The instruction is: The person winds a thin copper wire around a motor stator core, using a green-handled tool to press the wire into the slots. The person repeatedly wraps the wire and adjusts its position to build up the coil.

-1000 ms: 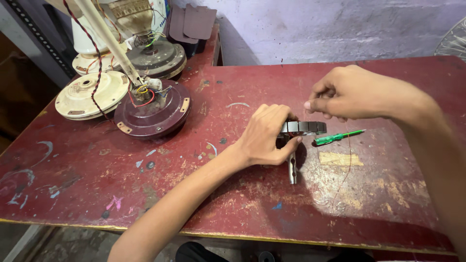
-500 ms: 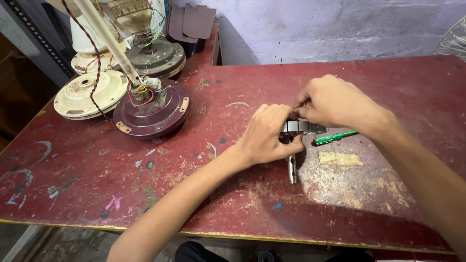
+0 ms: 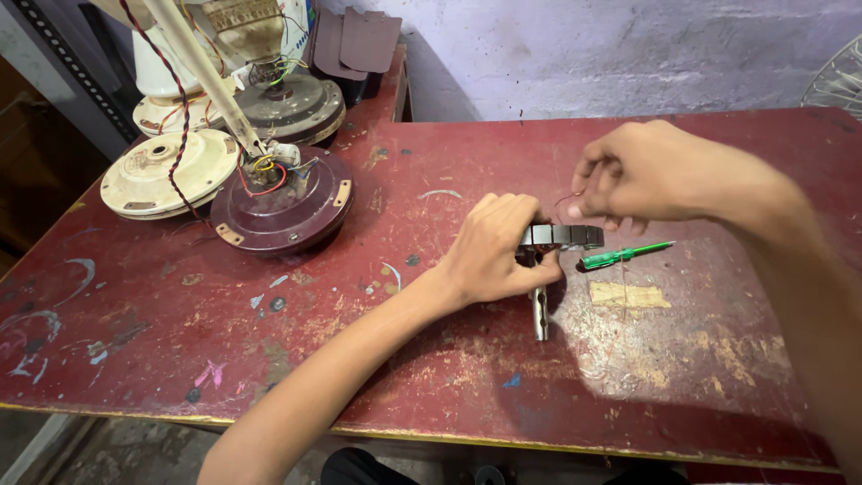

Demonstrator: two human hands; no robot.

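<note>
My left hand (image 3: 492, 247) grips a round grey metal motor core (image 3: 567, 236) with a steel shaft (image 3: 540, 314) that points toward me, resting on the red table (image 3: 431, 359). Just above the core, my right hand (image 3: 646, 171) pinches a thin reddish wire (image 3: 562, 199) between its fingertips. A green screwdriver (image 3: 623, 255) lies on the table right of the core, under my right hand.
A maroon ceiling fan motor housing (image 3: 283, 207) with coloured wires and a cream rod sits at the left. Cream and grey fan housings (image 3: 162, 171) stand behind it. A fan guard (image 3: 840, 76) shows at the far right edge. A tape patch (image 3: 628, 295) lies near the core.
My right hand lifted from the core, where it was half a second ago, drawing the thin wire upward. My left hand and the core stayed in place.
</note>
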